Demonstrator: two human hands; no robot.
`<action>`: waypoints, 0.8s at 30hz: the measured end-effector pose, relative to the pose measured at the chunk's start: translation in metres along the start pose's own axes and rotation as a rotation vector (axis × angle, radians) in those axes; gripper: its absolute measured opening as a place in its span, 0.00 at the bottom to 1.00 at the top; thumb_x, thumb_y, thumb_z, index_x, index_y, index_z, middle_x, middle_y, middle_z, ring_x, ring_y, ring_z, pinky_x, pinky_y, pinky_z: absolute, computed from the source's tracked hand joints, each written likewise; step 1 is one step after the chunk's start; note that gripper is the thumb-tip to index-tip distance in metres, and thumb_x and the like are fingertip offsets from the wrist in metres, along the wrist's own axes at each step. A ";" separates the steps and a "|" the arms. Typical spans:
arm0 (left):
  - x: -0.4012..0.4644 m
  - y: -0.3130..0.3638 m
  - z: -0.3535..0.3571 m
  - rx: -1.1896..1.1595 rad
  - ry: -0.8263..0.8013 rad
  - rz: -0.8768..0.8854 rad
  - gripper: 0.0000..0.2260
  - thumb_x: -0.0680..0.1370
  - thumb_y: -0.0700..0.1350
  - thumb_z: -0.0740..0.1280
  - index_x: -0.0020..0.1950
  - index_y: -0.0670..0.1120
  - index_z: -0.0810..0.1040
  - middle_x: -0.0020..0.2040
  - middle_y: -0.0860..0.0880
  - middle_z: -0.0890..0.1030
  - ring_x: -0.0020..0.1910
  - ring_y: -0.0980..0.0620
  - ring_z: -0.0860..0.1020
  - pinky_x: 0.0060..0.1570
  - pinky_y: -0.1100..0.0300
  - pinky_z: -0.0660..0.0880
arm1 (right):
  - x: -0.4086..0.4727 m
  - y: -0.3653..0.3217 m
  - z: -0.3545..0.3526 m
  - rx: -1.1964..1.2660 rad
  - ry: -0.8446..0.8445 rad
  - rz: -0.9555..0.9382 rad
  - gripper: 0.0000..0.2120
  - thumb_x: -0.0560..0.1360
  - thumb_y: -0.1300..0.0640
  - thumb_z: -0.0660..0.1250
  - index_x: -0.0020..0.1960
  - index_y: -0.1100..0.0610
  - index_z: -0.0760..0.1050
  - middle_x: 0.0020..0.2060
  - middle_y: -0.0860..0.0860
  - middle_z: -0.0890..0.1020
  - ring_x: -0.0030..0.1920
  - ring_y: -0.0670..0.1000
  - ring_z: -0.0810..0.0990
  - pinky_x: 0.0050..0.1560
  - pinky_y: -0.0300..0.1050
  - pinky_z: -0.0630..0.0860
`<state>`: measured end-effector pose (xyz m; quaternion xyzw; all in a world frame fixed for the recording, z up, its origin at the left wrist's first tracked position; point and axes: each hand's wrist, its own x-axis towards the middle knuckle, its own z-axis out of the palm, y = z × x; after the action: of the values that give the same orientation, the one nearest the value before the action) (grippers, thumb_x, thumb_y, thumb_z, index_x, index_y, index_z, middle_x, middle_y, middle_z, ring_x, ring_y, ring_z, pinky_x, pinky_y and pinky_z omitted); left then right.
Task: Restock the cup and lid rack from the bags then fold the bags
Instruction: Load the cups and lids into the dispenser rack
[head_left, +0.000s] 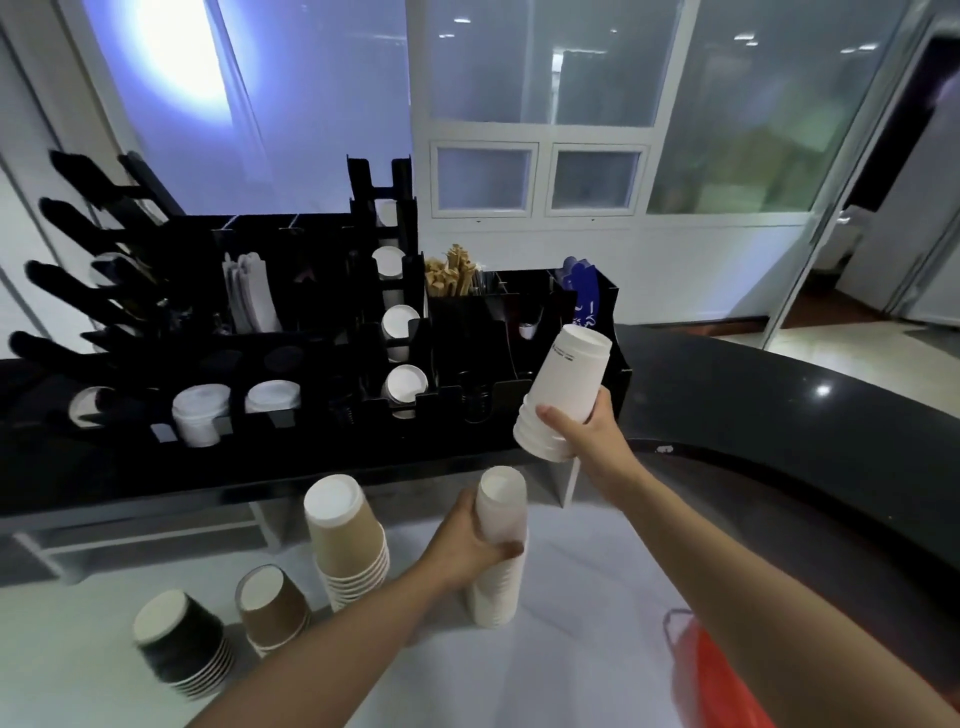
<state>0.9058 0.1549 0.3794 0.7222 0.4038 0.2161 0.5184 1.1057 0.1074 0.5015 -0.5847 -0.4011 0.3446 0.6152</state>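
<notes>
My right hand (584, 436) grips a short stack of white cups (563, 387), upside down and tilted, lifted in front of the black cup and lid rack (322, 332). My left hand (470, 540) holds a taller stack of white cups (498, 551) that stands upside down on the white counter. Beside it stand a tall stack of brown cups (348, 540), a short brown stack (272, 605) and a black stack (179, 644). The rack's front holes show white lids and cups (200, 410), and its middle column holds white cups (400, 322).
A red bag (711, 670) lies at the lower right on the white counter (582, 613). A dark curved countertop (779, 395) runs along the right. Wooden stirrers (449, 278) and blue packets (584, 291) stand in the rack's rear compartments. Glass partitions are behind.
</notes>
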 end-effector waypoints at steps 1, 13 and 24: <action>-0.001 0.008 -0.006 -0.028 -0.003 0.024 0.41 0.65 0.56 0.81 0.73 0.57 0.63 0.67 0.58 0.75 0.64 0.58 0.75 0.66 0.57 0.72 | 0.005 -0.005 0.004 0.001 -0.017 -0.015 0.45 0.63 0.40 0.80 0.72 0.47 0.59 0.61 0.48 0.77 0.60 0.49 0.79 0.54 0.46 0.79; 0.017 0.140 -0.111 0.179 0.469 0.302 0.06 0.81 0.48 0.68 0.57 0.52 0.81 0.48 0.57 0.83 0.47 0.65 0.80 0.44 0.75 0.74 | 0.075 -0.104 0.068 -0.003 -0.134 -0.198 0.24 0.71 0.40 0.76 0.60 0.48 0.73 0.52 0.47 0.85 0.47 0.43 0.85 0.40 0.36 0.80; 0.057 0.186 -0.217 0.436 0.554 0.340 0.12 0.84 0.44 0.59 0.61 0.53 0.79 0.49 0.58 0.85 0.41 0.62 0.81 0.41 0.62 0.77 | 0.143 -0.159 0.117 -0.103 -0.071 -0.272 0.29 0.69 0.44 0.76 0.63 0.50 0.66 0.53 0.46 0.80 0.50 0.45 0.81 0.39 0.38 0.75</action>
<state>0.8470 0.3003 0.6257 0.7863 0.4395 0.3948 0.1809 1.0565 0.2747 0.6720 -0.5431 -0.5152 0.2577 0.6109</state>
